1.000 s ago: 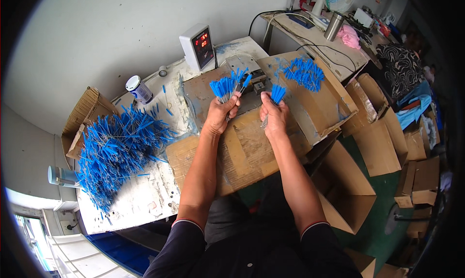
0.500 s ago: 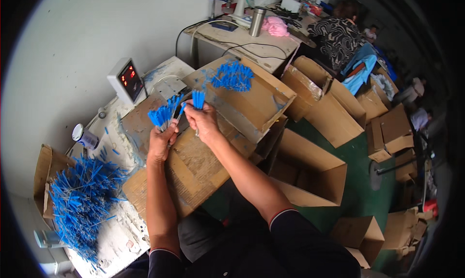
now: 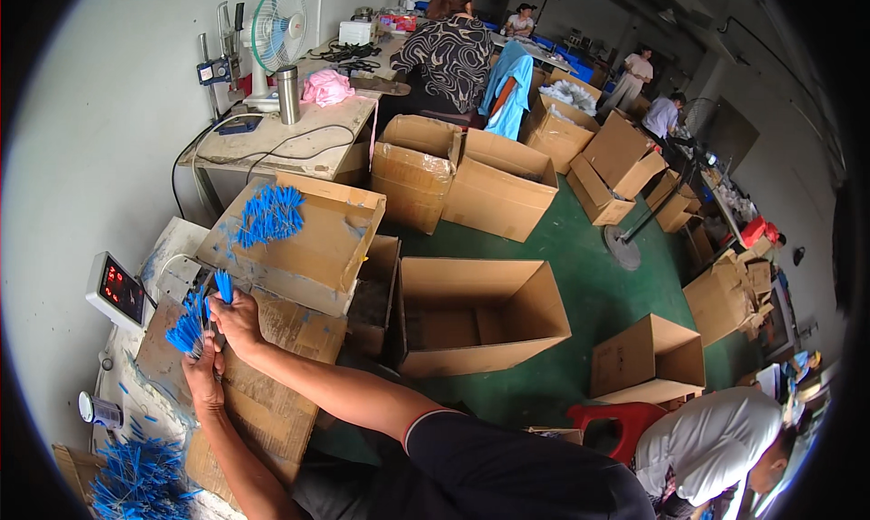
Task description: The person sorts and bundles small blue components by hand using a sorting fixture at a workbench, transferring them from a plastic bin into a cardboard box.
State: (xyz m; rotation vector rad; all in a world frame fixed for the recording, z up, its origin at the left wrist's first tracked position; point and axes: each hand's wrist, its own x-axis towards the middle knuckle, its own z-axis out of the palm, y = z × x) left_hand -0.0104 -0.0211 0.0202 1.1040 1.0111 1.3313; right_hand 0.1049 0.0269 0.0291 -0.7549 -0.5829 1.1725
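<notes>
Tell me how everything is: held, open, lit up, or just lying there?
Left hand: closed around a blue-tipped bunch
Right hand: closed around a smaller bunch
Blue heap: loose, tangled
Blue pile: lying loose on cardboard tray
Display box: lit, red digits
Steel tumbler: upright
Pink cloth: crumpled
Big floor box: open
Fan: standing; can't tell if spinning

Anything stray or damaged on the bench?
Yes, slightly: a few blue sticks lie loose on the bench by the tin, apart from the pile. The bench's white top also looks stained and worn.
</notes>
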